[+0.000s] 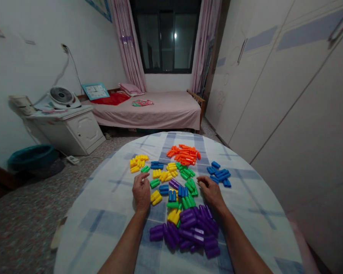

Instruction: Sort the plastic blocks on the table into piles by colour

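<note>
Plastic pieces [188, 202] in five colours lie on the checked tablecloth [97, 236] in the head view. Our left hand [141, 191] rests just beside a small green piece [154, 183], its fingers loosely bent and slightly apart, nothing seen between them. Our right hand [212, 191] is near a green cluster [191, 186], fingers curled; whether they pinch anything, we cannot tell. A purple heap [191, 235] lies closest to us, an orange pile [186, 155] farthest, a blue group [222, 174] just past our right hand. To handle these well, we should pinch one piece at a time and keep our forearms off the purple heap.
</note>
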### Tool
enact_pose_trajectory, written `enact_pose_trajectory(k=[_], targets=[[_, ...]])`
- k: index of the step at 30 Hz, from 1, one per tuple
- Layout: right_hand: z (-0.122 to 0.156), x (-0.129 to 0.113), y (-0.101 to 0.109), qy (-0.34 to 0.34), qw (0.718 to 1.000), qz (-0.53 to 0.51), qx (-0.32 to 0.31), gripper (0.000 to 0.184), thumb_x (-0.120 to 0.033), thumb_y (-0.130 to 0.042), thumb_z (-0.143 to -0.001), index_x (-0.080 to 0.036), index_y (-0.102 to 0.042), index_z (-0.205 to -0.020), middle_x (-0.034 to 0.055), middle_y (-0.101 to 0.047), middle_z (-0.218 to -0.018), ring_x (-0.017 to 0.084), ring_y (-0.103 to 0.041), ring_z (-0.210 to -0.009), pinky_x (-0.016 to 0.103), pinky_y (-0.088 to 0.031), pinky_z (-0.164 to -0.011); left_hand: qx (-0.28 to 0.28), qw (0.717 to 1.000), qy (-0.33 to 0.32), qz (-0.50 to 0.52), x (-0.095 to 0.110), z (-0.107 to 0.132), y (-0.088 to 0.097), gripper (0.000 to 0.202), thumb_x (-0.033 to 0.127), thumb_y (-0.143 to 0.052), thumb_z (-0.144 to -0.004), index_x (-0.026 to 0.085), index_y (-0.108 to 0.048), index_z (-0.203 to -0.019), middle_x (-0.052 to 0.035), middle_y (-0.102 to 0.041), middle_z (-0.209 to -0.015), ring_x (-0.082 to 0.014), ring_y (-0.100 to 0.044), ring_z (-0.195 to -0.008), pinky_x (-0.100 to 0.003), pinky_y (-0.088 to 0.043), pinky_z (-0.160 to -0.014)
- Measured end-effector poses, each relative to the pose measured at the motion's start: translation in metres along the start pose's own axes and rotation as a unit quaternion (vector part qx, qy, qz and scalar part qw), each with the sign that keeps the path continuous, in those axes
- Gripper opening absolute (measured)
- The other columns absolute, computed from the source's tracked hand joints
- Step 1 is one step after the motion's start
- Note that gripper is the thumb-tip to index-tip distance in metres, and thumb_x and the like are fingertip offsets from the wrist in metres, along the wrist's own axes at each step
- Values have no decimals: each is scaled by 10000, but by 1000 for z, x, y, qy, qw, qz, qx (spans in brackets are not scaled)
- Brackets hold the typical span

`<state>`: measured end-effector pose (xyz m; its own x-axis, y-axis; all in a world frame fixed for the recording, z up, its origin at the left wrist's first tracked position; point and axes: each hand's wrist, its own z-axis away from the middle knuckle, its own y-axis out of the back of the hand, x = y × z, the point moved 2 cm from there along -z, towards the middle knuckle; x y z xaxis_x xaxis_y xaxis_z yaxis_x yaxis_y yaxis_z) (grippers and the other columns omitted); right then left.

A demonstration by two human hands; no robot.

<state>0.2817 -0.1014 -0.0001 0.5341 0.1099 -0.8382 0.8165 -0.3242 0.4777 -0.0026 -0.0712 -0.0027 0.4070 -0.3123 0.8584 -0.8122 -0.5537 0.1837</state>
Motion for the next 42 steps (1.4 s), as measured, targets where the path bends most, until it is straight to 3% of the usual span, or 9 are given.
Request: enact_pose_trajectory(k=[5,10,13,17,22,26,33,38,42], targets=[[-16,-29,8,13,998,40,-49,293,-307,-468,-771,-176,-626,-980,72,-686,-926,194,-639,-834,327,-483,-779,-8,999,39,14,-1,0,-5,221,199,-428,-773,180,-629,-861,-69,-612,-958,-195,-570,-970,-331,-465,-849],[-53,-65,-14,98,965,235,-63,443,-345,-531,-800,-214,-521,-1223,101,-590,-1142,195,-617,-833,314,-468,-728,-1,998,60,22,-4,-1,-7,225,172,-430,-739,189,-629,-843,-64,-614,-947,-194,-580,-966,-320,-481,-837],[-71,-67,-36,112,923,359,-80,536,-417,-587,-785,-246,-481,-1282,128,-552,-1185,244,-603,-895,306,-448,-678,-1,998,64,19,-4,-2,-8,228,159,-426,-732,199,-623,-838,-56,-614,-950,-192,-583,-980,-316,-487,-841],[-85,-58,-54,115,899,415,-77,399,-409,-534,-833,-248,-548,-1198,118,-586,-1079,237,-612,-839,297,-432,-652,-18,998,65,9,-3,-1,-9,235,150,-420,-744,202,-628,-839,-55,-607,-971,-186,-583,-990,-308,-489,-850],[-98,-49,-43,86,921,377,-51,292,-289,-525,-822,-220,-606,-1095,113,-613,-1067,232,-616,-846,320,-441,-717,-40,996,74,1,-1,1,-8,246,134,-419,-753,201,-624,-871,-56,-590,-1031,-183,-572,-1023,-309,-479,-878],[-124,-47,-24,42,971,237,14,283,-278,-548,-776,-193,-631,-1033,96,-650,-990,226,-610,-879,338,-452,-786,-47,995,83,-10,3,0,-7,241,126,-418,-760,199,-625,-859,-55,-586,-1027,-183,-570,-1020,-325,-463,-911],[-167,-42,-30,-37,995,87,23,371,-313,-464,-826,-116,-570,-1122,75,-667,-842,148,-644,-655,271,-518,-620,-47,996,79,-8,3,0,-7,233,139,-417,-770,198,-625,-858,-55,-579,-1026,-184,-569,-1020,-307,-478,-873],[-145,-38,-20,-35,993,103,50,430,-265,-568,-712,-82,-595,-1101,177,-613,-1090,256,-612,-960,403,-478,-862,-44,996,71,-12,-2,1,-9,242,131,-424,-756,199,-630,-863,-50,-581,-1016,-183,-572,-1001,-316,-477,-871],[-104,-34,-6,-27,995,93,17,346,-286,-515,-726,-121,-642,-1002,122,-645,-1034,231,-626,-907,391,-486,-841,-36,997,69,-2,-2,0,-9,237,129,-425,-746,190,-632,-844,-59,-579,-992,-190,-573,-986,-330,-479,-861]])
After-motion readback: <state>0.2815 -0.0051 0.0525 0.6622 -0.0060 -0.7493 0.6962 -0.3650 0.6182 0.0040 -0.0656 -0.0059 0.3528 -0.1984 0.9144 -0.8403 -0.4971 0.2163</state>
